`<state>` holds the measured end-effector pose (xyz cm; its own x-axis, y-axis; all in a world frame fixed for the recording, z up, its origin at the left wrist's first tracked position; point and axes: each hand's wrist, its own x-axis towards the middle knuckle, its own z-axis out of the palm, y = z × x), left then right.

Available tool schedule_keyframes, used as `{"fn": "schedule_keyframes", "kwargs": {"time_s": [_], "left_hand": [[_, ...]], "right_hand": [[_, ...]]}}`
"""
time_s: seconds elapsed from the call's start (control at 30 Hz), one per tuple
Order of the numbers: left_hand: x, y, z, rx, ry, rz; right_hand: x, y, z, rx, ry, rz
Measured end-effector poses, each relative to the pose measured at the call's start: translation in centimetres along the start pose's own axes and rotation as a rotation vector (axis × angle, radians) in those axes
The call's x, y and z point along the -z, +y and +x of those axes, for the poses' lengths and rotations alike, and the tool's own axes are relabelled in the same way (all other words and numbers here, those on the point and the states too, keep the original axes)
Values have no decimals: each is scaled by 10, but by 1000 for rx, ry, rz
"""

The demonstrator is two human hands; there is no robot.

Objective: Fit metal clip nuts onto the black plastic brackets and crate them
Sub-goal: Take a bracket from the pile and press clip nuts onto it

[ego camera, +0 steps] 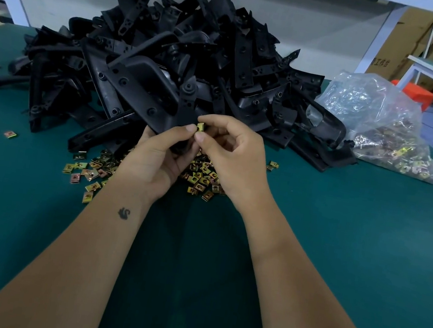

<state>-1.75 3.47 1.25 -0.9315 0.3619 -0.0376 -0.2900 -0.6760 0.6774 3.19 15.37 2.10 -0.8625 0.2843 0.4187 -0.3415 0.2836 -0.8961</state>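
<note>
Both hands meet near the middle of the green table (pixel 339 238). The left hand (pixel 154 160) grips a black bracket (pixel 187 109); the right hand (pixel 228 154) pinches a yellow clip nut (pixel 200 127) against it. Loose nuts (pixel 90 170) lie beneath. Behind, a bracket heap (pixel 175 53). Far right, a clear plastic bag (pixel 379 120) holds more nuts.

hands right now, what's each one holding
Left hand: grips a black bracket.
Right hand: pinches a clip nut against the bracket.
</note>
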Motion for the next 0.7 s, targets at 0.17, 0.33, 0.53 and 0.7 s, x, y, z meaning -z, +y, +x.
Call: {"fn": "schedule_keyframes", "kwargs": {"time_s": [0.17, 0.33, 0.53, 0.7], "left_hand": [[-1, 1, -1, 28, -12, -1], [-1, 2, -1, -47, -31, 64], [-4, 1, -3, -93, -60, 146], [-5, -1, -2, -106, -31, 160]], "right_hand": [[-2, -1, -1, 11, 71, 53], [3, 2, 3, -48, 91, 125], [2, 6, 3, -77, 60, 183], [2, 7, 4, -134, 91, 194]]}}
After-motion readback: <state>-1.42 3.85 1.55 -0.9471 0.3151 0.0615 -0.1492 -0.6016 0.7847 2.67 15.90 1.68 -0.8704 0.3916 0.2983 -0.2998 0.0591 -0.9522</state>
